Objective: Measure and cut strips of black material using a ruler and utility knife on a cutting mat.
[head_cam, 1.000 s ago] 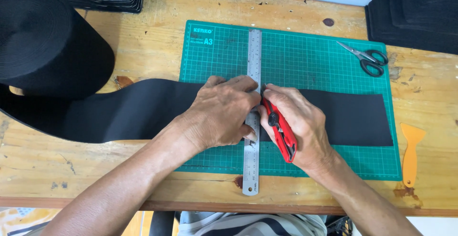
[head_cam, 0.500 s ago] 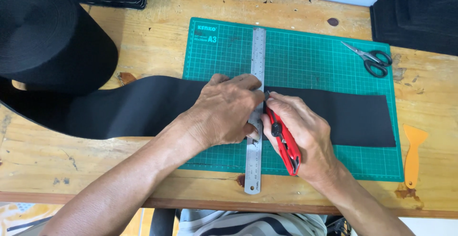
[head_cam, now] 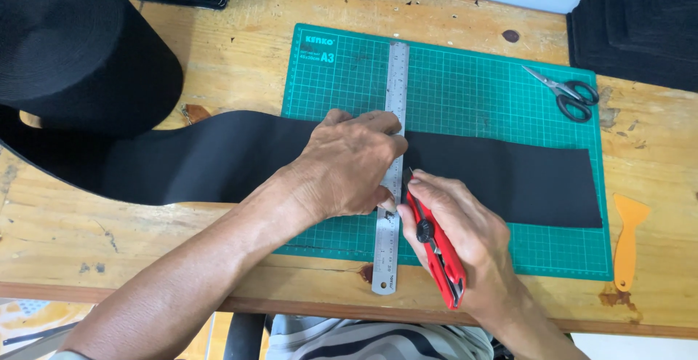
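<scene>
A: Item: black strip (head_cam: 502, 174), flat across the green mat (head_cam: 480, 84), under the ruler (head_cam: 392, 105). Handling?

B: Looks soft, limp, light; pin it near the cut line.

A: Hands?

B: Left hand (head_cam: 349, 164) spread flat, pressing the ruler; right hand (head_cam: 454, 233) clenched round the red knife (head_cam: 436, 251).

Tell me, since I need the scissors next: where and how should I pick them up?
Take the scissors by their black loop handles, at the end nearer the mat's right edge, coming from above; they lie flat on the green cutting mat, shut blades pointing up-left.
</scene>
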